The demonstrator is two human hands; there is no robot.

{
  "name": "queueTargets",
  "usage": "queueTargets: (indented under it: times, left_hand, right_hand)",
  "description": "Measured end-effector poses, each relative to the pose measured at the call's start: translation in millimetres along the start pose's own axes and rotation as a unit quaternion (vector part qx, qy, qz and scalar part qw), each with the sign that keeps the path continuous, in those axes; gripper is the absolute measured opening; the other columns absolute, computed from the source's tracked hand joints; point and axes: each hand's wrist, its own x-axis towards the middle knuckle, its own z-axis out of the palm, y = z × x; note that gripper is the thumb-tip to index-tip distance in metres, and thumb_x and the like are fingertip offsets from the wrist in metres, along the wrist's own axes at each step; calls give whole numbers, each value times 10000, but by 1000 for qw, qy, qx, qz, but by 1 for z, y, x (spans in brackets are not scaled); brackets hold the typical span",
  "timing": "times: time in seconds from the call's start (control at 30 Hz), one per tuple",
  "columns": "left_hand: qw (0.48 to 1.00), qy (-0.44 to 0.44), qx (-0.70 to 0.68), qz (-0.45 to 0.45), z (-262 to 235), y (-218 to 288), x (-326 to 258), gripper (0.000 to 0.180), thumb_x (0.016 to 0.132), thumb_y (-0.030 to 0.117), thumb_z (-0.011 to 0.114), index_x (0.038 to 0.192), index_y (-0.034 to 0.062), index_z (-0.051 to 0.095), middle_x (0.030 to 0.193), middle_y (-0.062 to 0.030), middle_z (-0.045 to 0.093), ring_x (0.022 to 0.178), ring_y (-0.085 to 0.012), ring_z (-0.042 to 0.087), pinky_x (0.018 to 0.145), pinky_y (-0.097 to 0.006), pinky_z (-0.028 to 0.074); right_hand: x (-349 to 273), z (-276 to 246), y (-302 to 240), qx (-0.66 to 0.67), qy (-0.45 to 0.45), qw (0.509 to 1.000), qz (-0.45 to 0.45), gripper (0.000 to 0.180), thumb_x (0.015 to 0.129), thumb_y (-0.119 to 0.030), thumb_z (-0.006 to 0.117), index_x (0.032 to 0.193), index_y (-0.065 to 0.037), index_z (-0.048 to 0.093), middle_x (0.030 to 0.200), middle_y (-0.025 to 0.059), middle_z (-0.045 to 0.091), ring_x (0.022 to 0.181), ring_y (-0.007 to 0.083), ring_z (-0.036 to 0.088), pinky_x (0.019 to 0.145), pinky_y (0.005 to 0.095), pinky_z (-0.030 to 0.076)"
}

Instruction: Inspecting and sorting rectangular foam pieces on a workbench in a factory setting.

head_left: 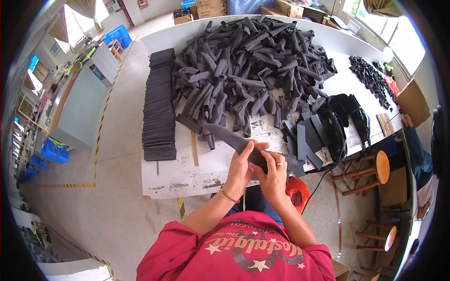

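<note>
Head view: dark strip [226, 136] is slanting just right of centre frame, spanning both hands
Left hand [240, 167]: fingers and thumb are gripping the strip
Right hand [274, 174]: fingers are curling around the strip, thumb pressing near the left hand
Risk: uneven pull could be creasing the strip, in my judgement
Red bag [302, 187]: opening below the right hand, contents unclear
Blue crate [55, 151]: sitting at frame left, contents indiscernible
</note>
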Motion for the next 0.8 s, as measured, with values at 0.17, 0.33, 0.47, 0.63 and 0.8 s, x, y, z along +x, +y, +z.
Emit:
queueTargets:
  times: [0.17, 0.33, 0.47, 0.63, 0.8]
  left_hand:
    - [999, -38, -3, 29, 0, 10, 6, 207, 975, 255, 560, 950, 50, 571, 949, -152, 694, 1028, -244, 626, 914, -382, 471]
    - [999, -4, -12, 45, 10, -2, 0, 224, 977, 273, 559, 975, 49, 564, 955, -157, 697, 978, -236, 640, 889, -366, 476]
    - [999, -1, 18, 31, 2, -13, -4, 249, 976, 286, 560, 1013, 39, 559, 980, -162, 694, 914, -216, 645, 883, -353, 482]
    - [1000, -11, -3, 3, 5, -5, -9, 280, 976, 293, 558, 1072, 29, 560, 1061, -160, 676, 953, -198, 627, 875, -343, 498]
    - [999, 14, -29, 39, 5, 12, -5, 284, 984, 289, 541, 1105, 32, 555, 1042, -151, 672, 999, -218, 623, 900, -371, 491]
  right_hand:
    - [5, -7, 5, -23, 25, 997, -63, 312, 756, -89, 733, 1046, -60, 622, 977, 86, 574, 859, 271, 547, 711, 387, 397]
    - [6, -2, 4, -49, 80, 993, -67, 188, 748, -61, 723, 923, -78, 656, 879, 37, 590, 763, 240, 556, 664, 374, 387]
    - [8, 3, 0, -45, 87, 993, -67, 171, 745, -65, 719, 905, -81, 662, 870, 29, 594, 756, 235, 557, 652, 371, 384]
    - [11, 3, -10, -5, 26, 999, -41, 334, 740, -47, 717, 1057, -40, 612, 1010, 110, 596, 902, 295, 566, 780, 388, 430]
    - [1, -14, 1, 36, -78, 996, -20, 377, 737, -15, 723, 1056, -10, 523, 1060, 204, 551, 940, 384, 555, 799, 443, 469]
